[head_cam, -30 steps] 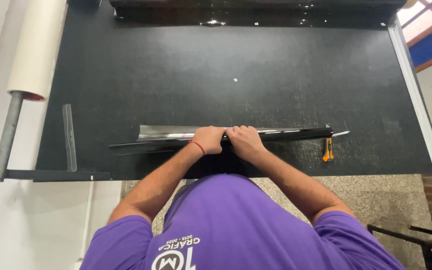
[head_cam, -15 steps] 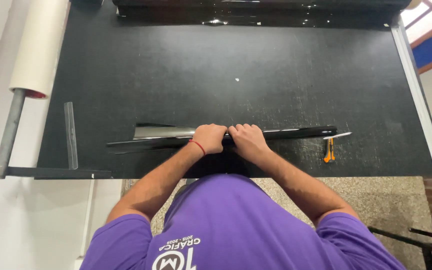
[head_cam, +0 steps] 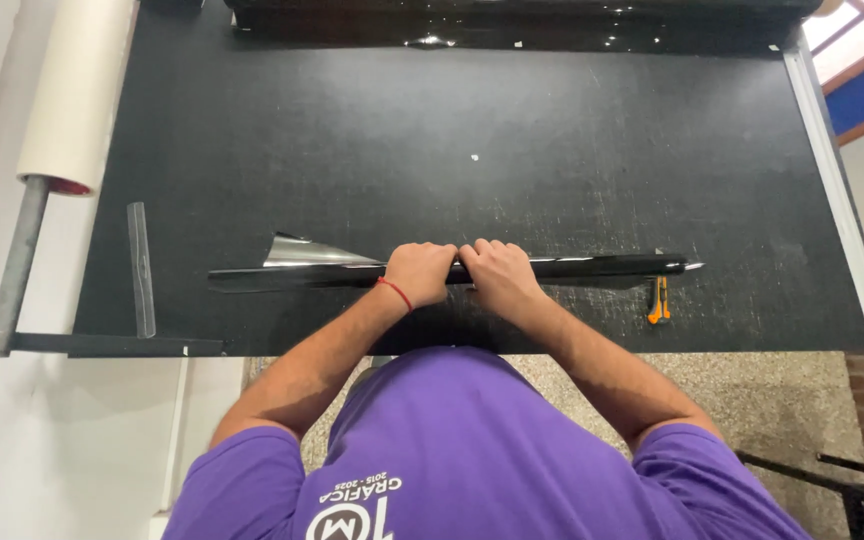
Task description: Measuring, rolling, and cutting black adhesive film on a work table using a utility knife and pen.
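A long, thin roll of glossy black film [head_cam: 592, 266] lies across the near part of the black table [head_cam: 452, 130]. Both hands sit side by side on its middle. My left hand [head_cam: 420, 272] curls over the roll, with a red band on its wrist. Touching it on the right, my right hand [head_cam: 497, 275] is closed on the same roll. A loose shiny corner of the film [head_cam: 302, 250] sticks up left of my left hand. The roll's right end tapers to a point.
An orange utility knife [head_cam: 659, 300] lies just below the roll's right end. A clear ruler [head_cam: 140, 268] rests near the table's left edge. A white roll on a metal rod [head_cam: 77, 90] hangs at the left. Another glossy black roll [head_cam: 512, 20] lies along the far edge.
Both hands have stayed on the middle of the roll. The roll has turned slightly under them, and the loose corner at the left now looks a little smaller.
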